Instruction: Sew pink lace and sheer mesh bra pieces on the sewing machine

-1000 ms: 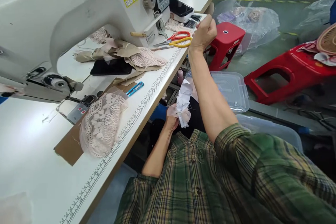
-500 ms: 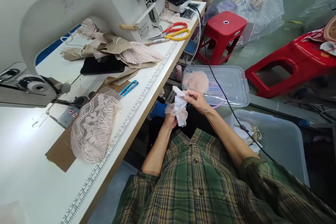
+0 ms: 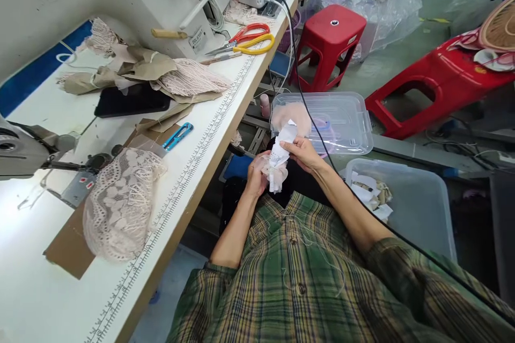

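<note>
Above my lap, my right hand (image 3: 304,153) pinches a crumpled strip of white paper (image 3: 284,144) between thumb and fingers. My left hand (image 3: 256,176) is closed on a small bunch of sheer pale fabric (image 3: 277,176) at the paper's lower end. Paper and fabric touch; whether they are joined I cannot tell. Just beyond my hands, a round pale-pink fabric piece (image 3: 288,112) lies on the clear plastic lid (image 3: 348,120). To the left on the table rests a cream lace piece (image 3: 123,201).
A sewing machine (image 3: 169,16) stands on the white table (image 3: 193,171). On it lie blue thread snips (image 3: 177,136), scissors (image 3: 249,40) and a black phone (image 3: 132,101). A black cable (image 3: 336,163) crosses my right side above a clear bin (image 3: 418,209). Red stools (image 3: 333,24) stand beyond.
The white paper has been drawn up and opens out more from the fabric, with my right hand lower on it. My view has shifted slightly to the right.
</note>
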The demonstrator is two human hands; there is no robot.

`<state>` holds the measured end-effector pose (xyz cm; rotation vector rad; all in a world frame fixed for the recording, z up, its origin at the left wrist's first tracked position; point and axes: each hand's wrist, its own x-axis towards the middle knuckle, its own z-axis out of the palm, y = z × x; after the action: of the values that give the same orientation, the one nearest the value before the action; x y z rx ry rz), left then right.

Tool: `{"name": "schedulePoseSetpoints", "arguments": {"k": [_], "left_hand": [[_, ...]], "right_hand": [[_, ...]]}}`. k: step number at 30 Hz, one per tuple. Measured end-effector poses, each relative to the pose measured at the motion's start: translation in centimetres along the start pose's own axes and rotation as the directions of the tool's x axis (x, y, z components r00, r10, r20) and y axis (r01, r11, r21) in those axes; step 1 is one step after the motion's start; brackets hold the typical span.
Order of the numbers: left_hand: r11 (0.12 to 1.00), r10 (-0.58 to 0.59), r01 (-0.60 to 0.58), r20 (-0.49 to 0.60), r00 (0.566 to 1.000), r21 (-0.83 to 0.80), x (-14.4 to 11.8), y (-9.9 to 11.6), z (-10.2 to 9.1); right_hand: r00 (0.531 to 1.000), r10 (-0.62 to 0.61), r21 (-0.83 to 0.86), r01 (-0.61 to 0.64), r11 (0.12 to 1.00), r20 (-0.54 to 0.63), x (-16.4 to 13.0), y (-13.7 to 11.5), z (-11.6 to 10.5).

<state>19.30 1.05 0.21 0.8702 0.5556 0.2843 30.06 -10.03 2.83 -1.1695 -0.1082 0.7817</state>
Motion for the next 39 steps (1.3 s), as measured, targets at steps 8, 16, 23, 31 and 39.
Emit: {"name": "schedulePoseSetpoints", "arguments": {"k": [8, 16, 23, 31, 39], "left_hand": [[1.0, -0.026, 0.026, 0.094, 0.995, 0.001, -1.2, 0.4, 0.2], [0.993, -0.118, 0.119, -0.072, 0.99, 0.015, 0.3, -0.8, -1.1], [0.983, -0.185, 0.185, -0.059, 0.981, -0.004, 0.4, -1.0, -1.5], [0.989, -0.134, 0.133, 0.011, 0.991, 0.062, -1.5, -0.2, -1.3], [0.992, -0.033, 0.023, 0.079, 0.996, 0.123, -4.5, 0.8, -2.4]], "right_hand": [[0.988, 0.096, 0.054, -0.09, 0.994, -0.119, 0.5, 1.3, -0.6], [0.958, 0.278, 0.015, -0.28, 0.96, 0.073, -1.2, 1.8, -1.1], [0.944, 0.325, -0.016, -0.326, 0.945, -0.053, -1.3, 2.9, -0.1], [0.914, 0.319, 0.08, -0.309, 0.948, -0.249, -0.7, 4.5, 1.0], [0.911, 0.263, 0.164, -0.22, 0.961, -0.318, -1.3, 4.7, 3.3]]}}
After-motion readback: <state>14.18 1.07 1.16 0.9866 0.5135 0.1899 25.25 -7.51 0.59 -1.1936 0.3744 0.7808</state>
